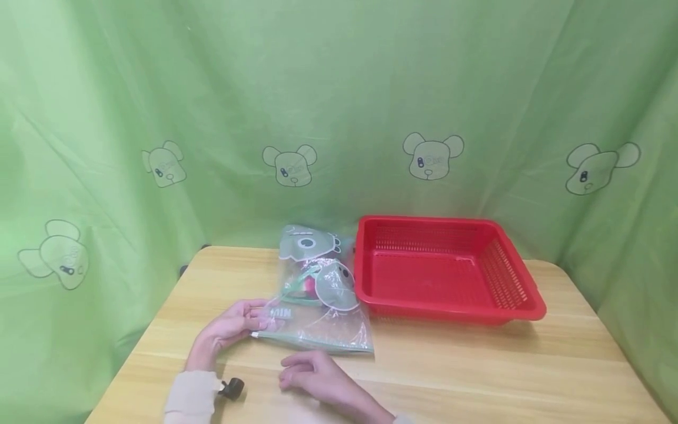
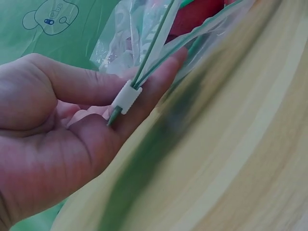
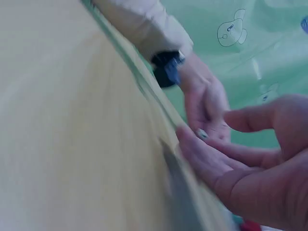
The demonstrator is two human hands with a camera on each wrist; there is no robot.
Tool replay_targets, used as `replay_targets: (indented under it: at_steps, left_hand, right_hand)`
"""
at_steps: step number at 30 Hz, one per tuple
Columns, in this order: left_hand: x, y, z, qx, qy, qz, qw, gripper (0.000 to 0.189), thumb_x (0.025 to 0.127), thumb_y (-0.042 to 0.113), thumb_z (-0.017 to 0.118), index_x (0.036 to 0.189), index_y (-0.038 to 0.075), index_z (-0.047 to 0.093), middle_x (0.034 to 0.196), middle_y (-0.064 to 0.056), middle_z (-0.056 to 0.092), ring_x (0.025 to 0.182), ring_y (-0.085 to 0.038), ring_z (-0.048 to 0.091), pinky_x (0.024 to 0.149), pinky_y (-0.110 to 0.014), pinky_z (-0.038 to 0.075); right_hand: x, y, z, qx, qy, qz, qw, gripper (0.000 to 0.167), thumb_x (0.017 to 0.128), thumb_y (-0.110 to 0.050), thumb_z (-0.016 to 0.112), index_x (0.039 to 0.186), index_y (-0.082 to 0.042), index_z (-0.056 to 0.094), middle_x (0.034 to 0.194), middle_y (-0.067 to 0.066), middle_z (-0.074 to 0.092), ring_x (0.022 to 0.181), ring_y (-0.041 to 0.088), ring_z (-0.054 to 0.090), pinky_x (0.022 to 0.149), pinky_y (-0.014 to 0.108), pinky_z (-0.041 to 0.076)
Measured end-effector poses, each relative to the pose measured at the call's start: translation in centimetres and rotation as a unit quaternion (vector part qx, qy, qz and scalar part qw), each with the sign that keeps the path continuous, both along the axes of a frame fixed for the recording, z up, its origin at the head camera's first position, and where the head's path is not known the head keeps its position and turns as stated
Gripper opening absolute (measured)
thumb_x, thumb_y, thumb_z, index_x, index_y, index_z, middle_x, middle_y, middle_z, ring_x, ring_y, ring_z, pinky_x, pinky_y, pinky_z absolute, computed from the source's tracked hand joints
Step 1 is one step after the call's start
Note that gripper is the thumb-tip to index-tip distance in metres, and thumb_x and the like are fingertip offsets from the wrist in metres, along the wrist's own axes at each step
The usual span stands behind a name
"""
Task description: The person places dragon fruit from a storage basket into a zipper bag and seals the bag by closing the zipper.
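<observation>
A clear zip bag (image 1: 339, 337) with cartoon eye prints lies flat on the table, its green-edged mouth toward me. Inside it shows something pink and green (image 1: 309, 286), partly hidden by the print. My left hand (image 1: 233, 323) pinches the left corner of the mouth between thumb and fingers. Right there sits the white slider (image 2: 127, 97), and beyond it the two green zip strips spread apart. My right hand (image 1: 320, 377) hovers just in front of the mouth edge, fingers loosely bent and holding nothing.
A red plastic basket (image 1: 450, 311) with slotted walls stands right of the bag, close against it. The wooden table (image 1: 556, 365) backs onto a green curtain (image 1: 349, 88) with bear prints. A small black device (image 1: 232, 388) is strapped at my left wrist.
</observation>
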State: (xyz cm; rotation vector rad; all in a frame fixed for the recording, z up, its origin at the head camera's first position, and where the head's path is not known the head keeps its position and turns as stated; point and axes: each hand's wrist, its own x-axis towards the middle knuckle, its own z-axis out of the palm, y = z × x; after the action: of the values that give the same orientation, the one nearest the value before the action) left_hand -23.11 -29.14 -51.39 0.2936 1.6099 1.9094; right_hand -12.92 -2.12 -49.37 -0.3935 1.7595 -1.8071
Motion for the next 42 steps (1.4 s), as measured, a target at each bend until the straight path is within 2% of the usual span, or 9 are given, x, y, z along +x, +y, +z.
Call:
replay_targets:
  at_steps: [1, 3, 5, 8, 14, 18, 25, 32, 42]
  left_hand:
    - [0.0, 0.0, 0.0, -0.002, 0.000, -0.002, 1.0000, 0.066, 0.095, -0.013, 0.055, 0.153, -0.016, 0.023, 0.135, -0.025, 0.062, 0.119, -0.029, 0.067, 0.105, -0.041, 0.050]
    - [0.0, -0.1, 0.2, -0.011, 0.003, -0.006, 0.9999, 0.064, 0.095, -0.012, 0.056, 0.152, -0.016, 0.027, 0.135, -0.024, 0.062, 0.119, -0.029, 0.067, 0.105, -0.041, 0.050]
    - [0.0, -0.2, 0.3, -0.022, 0.007, -0.007, 0.9997, 0.061, 0.095, -0.011, 0.058, 0.150, -0.015, 0.032, 0.134, -0.024, 0.063, 0.119, -0.030, 0.067, 0.105, -0.042, 0.050]
    - [-0.1, -0.3, 0.6, -0.041, 0.015, -0.006, 0.9990, 0.057, 0.095, -0.009, 0.062, 0.147, -0.014, 0.039, 0.132, -0.023, 0.065, 0.118, -0.032, 0.067, 0.104, -0.042, 0.051]
    - [-0.4, -0.3, 0.8, -0.056, 0.033, -0.010, 0.9978, 0.056, 0.094, -0.008, 0.063, 0.146, -0.014, 0.042, 0.131, -0.024, 0.065, 0.116, -0.031, 0.068, 0.102, -0.042, 0.052]
    - [-0.6, -0.2, 0.6, -0.048, 0.038, -0.012, 0.9981, 0.058, 0.094, -0.009, 0.062, 0.147, -0.014, 0.039, 0.133, -0.024, 0.064, 0.117, -0.031, 0.067, 0.102, -0.042, 0.052]
    - [-0.5, 0.0, 0.4, -0.035, 0.032, -0.010, 0.9988, 0.059, 0.094, -0.010, 0.061, 0.148, -0.014, 0.038, 0.132, -0.025, 0.064, 0.115, -0.030, 0.068, 0.101, -0.042, 0.053]
    - [-0.1, -0.3, 0.4, -0.035, 0.028, -0.001, 0.9990, 0.063, 0.093, -0.010, 0.061, 0.150, -0.014, 0.033, 0.137, -0.025, 0.061, 0.121, -0.031, 0.065, 0.104, -0.042, 0.051]
    - [-0.1, -0.2, 0.0, -0.013, 0.022, 0.014, 0.9996, 0.065, 0.095, -0.010, 0.059, 0.152, -0.014, 0.028, 0.142, -0.024, 0.057, 0.126, -0.031, 0.062, 0.107, -0.043, 0.048]
  right_hand:
    - [0.0, -0.4, -0.3, -0.031, -0.038, 0.000, 0.9988, 0.045, 0.095, -0.007, 0.067, 0.133, 0.013, 0.056, 0.114, 0.020, 0.073, 0.109, 0.030, 0.071, 0.095, 0.036, 0.057]
    - [-0.1, -1.0, -0.9, -0.096, -0.112, -0.003, 0.9892, 0.050, 0.097, -0.005, 0.064, 0.138, 0.019, 0.047, 0.121, 0.027, 0.068, 0.118, 0.039, 0.066, 0.100, 0.043, 0.054]
    - [-0.4, -1.6, -1.3, -0.150, -0.170, -0.018, 0.9738, 0.054, 0.098, -0.001, 0.060, 0.141, 0.023, 0.039, 0.127, 0.033, 0.063, 0.124, 0.044, 0.060, 0.105, 0.048, 0.050]
    - [-0.4, -2.3, -1.8, -0.212, -0.228, -0.051, 0.9489, 0.054, 0.099, 0.002, 0.056, 0.144, 0.023, 0.034, 0.134, 0.034, 0.058, 0.131, 0.043, 0.055, 0.113, 0.050, 0.042]
    - [-0.3, -4.1, -2.1, -0.297, -0.272, -0.136, 0.9053, 0.045, 0.100, 0.000, 0.057, 0.139, 0.018, 0.043, 0.133, 0.023, 0.059, 0.128, 0.031, 0.056, 0.117, 0.043, 0.039]
    - [-0.6, -5.4, -1.9, -0.315, -0.279, -0.190, 0.8869, 0.048, 0.098, -0.002, 0.063, 0.137, 0.017, 0.044, 0.134, 0.023, 0.056, 0.126, 0.029, 0.058, 0.114, 0.038, 0.042]
    - [-1.0, -7.3, -1.7, -0.280, -0.281, -0.245, 0.8846, 0.042, 0.095, -0.007, 0.071, 0.128, 0.012, 0.056, 0.118, 0.018, 0.067, 0.109, 0.024, 0.067, 0.106, 0.034, 0.050]
    - [-1.3, -8.4, -1.4, -0.264, -0.283, -0.253, 0.8869, 0.037, 0.094, 0.002, 0.068, 0.126, 0.016, 0.057, 0.117, 0.027, 0.068, 0.106, 0.028, 0.070, 0.102, 0.038, 0.054]
    - [-1.8, -9.3, -1.1, -0.250, -0.293, -0.290, 0.8758, 0.035, 0.091, 0.000, 0.072, 0.122, 0.011, 0.061, 0.105, 0.018, 0.072, 0.098, 0.023, 0.073, 0.098, 0.038, 0.056]
